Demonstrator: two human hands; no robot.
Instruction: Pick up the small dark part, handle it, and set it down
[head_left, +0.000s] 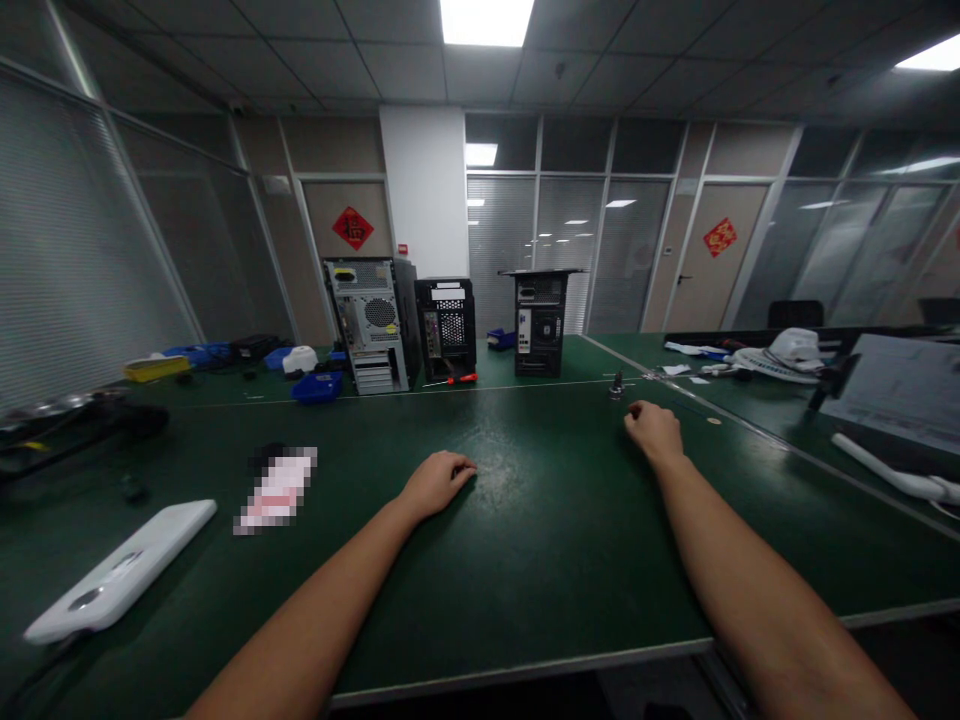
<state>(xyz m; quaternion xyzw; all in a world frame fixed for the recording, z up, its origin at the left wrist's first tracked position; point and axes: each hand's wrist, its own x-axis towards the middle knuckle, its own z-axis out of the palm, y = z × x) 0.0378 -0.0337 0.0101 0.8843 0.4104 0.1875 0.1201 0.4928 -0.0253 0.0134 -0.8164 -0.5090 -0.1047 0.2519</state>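
My left hand (439,483) rests on the green tabletop (525,580), its fingers loosely bent and pointing right, with nothing seen in it. Farther right, my right hand (657,432) is over the table with curled fingers; whether they enclose anything is hidden. Just beyond its fingertips and apart from them stands a small dark and metallic object (616,386), too small to name. A screwdriver with a red handle (463,378) lies in front of the middle black computer case (445,325). Neither hand touches it.
At the back stand a silver-grey computer case (373,325) and another black case (538,325) with a panel on top. A blue bin (316,387) sits left of them. A white elongated device (124,570) lies front left. White cables (892,468) are at right.
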